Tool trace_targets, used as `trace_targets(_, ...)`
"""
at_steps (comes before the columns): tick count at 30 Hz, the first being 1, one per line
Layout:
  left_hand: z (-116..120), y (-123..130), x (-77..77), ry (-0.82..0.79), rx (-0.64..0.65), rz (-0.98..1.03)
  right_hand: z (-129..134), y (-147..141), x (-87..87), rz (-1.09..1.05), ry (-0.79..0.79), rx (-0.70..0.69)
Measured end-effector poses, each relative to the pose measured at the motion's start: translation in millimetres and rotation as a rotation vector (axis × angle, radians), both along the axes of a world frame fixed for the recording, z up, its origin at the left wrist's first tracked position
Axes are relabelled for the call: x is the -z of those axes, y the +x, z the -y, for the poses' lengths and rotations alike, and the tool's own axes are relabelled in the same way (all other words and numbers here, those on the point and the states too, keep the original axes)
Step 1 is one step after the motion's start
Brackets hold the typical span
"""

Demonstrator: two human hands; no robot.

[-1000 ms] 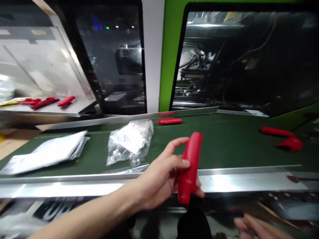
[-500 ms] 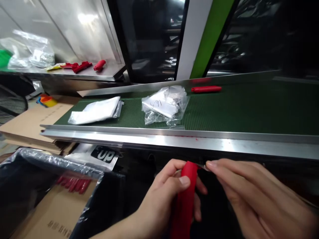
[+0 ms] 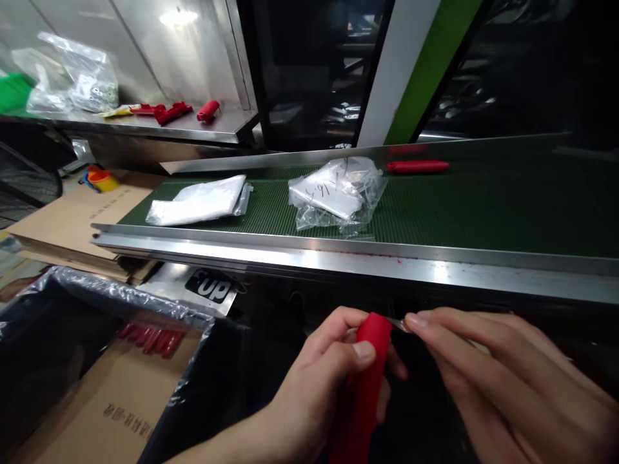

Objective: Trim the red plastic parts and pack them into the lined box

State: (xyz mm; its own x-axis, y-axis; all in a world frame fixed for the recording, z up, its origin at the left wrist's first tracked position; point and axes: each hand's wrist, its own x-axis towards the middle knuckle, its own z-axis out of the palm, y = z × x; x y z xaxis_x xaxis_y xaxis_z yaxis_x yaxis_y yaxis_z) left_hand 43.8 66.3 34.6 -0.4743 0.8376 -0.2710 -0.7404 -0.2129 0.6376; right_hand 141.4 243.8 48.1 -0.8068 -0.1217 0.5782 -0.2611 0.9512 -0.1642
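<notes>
A long red piece (image 3: 365, 393) is upright in my left hand (image 3: 316, 380), with the thumb across its front and the fingers behind it. My right hand (image 3: 503, 374) pinches a small thin metal item (image 3: 398, 324) between thumb and fingertips. That item's far end meets the top right edge of the red piece; its exact shape is too small to tell. Beyond both hands, on the green belt (image 3: 507, 206), lie a red roll (image 3: 418, 167), a clear bag with writing (image 3: 333, 193) and a folded white packet (image 3: 198, 201).
The belt's metal rail (image 3: 338, 258) runs just beyond my hands. At lower left stands a lined bin (image 3: 198, 361) holding red pieces (image 3: 152, 339) and cardboard. Flattened cartons (image 3: 72, 219) and a steel shelf (image 3: 213, 131) with bags and red parts are at the left.
The view has shifted, so the belt and shelf sit slightly higher and further right. Both hands keep nearly the same hold, the metal item still at the top of the red piece.
</notes>
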Motion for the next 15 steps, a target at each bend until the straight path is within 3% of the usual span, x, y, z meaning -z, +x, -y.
trace_targets(15,-0.3,-8.9,-3.3,-0.037,0.003,0.062,10.3,9.4,7.3,0.047,0.009,-0.063)
